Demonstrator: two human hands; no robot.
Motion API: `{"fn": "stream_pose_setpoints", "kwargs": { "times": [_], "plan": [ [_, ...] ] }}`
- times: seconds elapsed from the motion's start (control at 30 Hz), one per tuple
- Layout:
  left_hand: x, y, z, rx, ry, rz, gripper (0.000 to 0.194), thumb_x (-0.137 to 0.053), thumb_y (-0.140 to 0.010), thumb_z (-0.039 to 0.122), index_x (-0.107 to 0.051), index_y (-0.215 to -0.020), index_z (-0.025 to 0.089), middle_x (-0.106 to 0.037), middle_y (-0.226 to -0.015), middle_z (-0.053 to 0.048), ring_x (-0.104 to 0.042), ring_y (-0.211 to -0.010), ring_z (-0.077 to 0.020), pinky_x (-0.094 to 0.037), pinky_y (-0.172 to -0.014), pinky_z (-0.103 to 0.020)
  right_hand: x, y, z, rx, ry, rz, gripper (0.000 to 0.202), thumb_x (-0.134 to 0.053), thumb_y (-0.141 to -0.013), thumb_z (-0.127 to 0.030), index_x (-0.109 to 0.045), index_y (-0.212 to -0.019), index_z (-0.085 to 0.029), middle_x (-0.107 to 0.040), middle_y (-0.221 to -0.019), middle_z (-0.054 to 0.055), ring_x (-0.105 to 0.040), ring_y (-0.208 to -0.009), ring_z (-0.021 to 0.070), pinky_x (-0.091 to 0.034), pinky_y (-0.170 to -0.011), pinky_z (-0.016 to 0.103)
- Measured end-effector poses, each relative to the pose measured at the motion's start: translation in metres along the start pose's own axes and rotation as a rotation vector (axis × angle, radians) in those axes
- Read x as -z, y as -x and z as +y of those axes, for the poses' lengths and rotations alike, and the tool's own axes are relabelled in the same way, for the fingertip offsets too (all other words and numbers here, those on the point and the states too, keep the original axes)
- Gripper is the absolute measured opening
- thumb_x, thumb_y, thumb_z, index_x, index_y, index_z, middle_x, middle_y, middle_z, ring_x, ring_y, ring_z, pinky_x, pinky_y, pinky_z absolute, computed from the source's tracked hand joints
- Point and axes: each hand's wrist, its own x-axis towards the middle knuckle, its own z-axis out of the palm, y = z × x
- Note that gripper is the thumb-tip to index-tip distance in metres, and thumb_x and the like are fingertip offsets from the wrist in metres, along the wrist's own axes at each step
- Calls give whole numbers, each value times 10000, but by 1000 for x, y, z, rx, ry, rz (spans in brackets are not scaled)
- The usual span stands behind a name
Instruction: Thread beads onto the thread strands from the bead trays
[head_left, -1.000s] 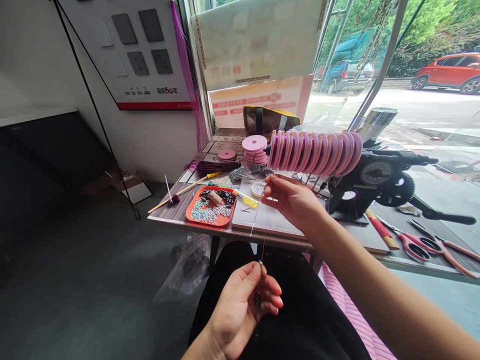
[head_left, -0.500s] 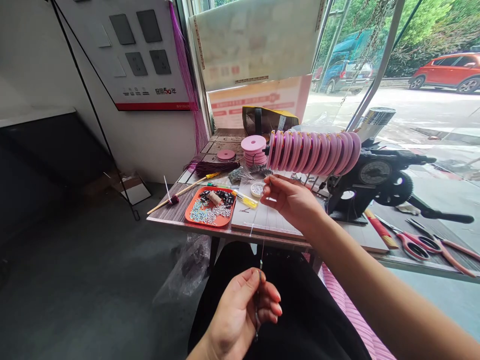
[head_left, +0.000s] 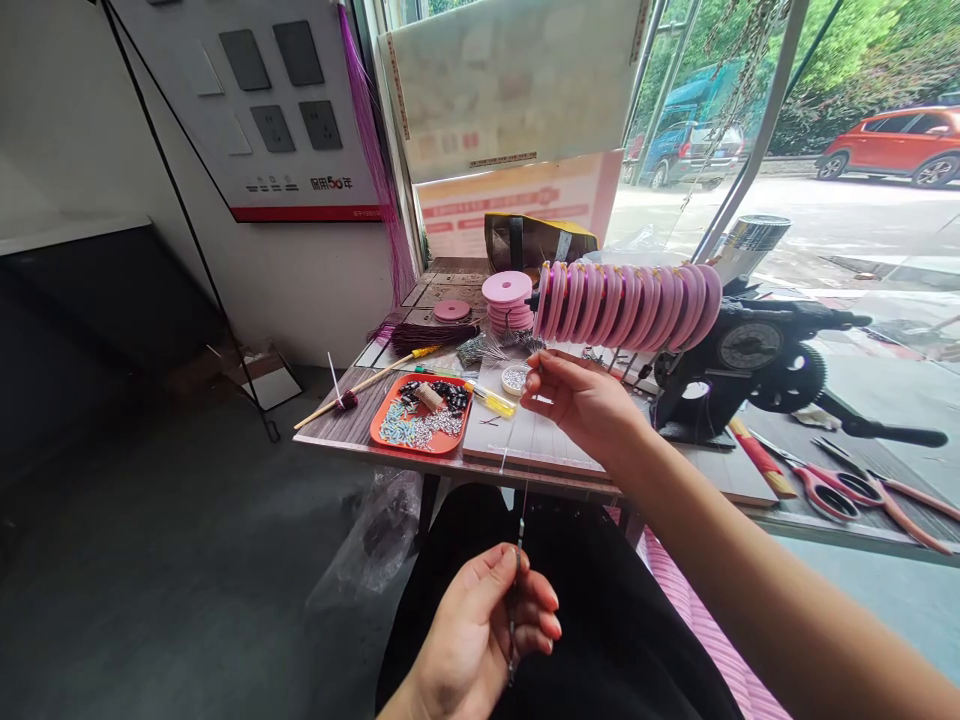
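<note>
Above my lap, my left hand [head_left: 487,620] pinches a thin beaded strand [head_left: 512,640] between thumb and forefinger, its other fingers loosely curled. The strand's lower end hangs below the pinch, and a few beads show just above it. A fine thread runs upward toward my right hand [head_left: 574,395], whose fingertips are pressed together on it over the table edge. An orange tray [head_left: 382,440] with blue, silver and black beads lies left of my right hand. Beside my fingertips is a small round dish [head_left: 514,378] of silvery beads.
Pink discs [head_left: 630,305] sit on a black cranked machine [head_left: 750,345] behind my right hand. Scissors [head_left: 832,490] and pliers [head_left: 900,500] lie at the right. A yellow-handled tool [head_left: 491,400] and a wooden stick [head_left: 367,380] are near the tray.
My left hand has shifted slightly down, and a little more of the beaded strand shows above its pinch. My right hand has stayed in place.
</note>
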Motion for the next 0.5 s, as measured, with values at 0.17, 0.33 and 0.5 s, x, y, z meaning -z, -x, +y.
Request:
{"fn": "stream_pose_setpoints", "kwargs": {
  "times": [0.17,0.33,0.5],
  "plan": [
    [5,-2,-2,1,1,4,183,-677,-732,269,-576,-688,123,-675,-579,-49,-614,-463,-111,-448,-434,-168,1,-1,1,2,5,9,184,-721,-643,-306,-606,-665,-164,-571,-547,-38,-541,-535,100,-463,-589,244],
    [8,-5,-1,16,9,46,130,-602,-791,211,-575,-703,120,-680,-602,-56,-629,-494,-118,-464,-462,-178,2,-2,1,13,2,13,180,-729,-617,-296,-613,-664,-166,-571,-550,-40,-545,-541,100,-466,-594,245],
    [7,-6,0,22,17,73,117,-594,-788,185,-576,-693,117,-692,-618,-76,-641,-509,-134,-472,-481,-194,1,-2,1,21,10,12,213,-742,-593,-311,-614,-665,-158,-578,-545,-36,-543,-544,99,-464,-593,244]
  ]
}}
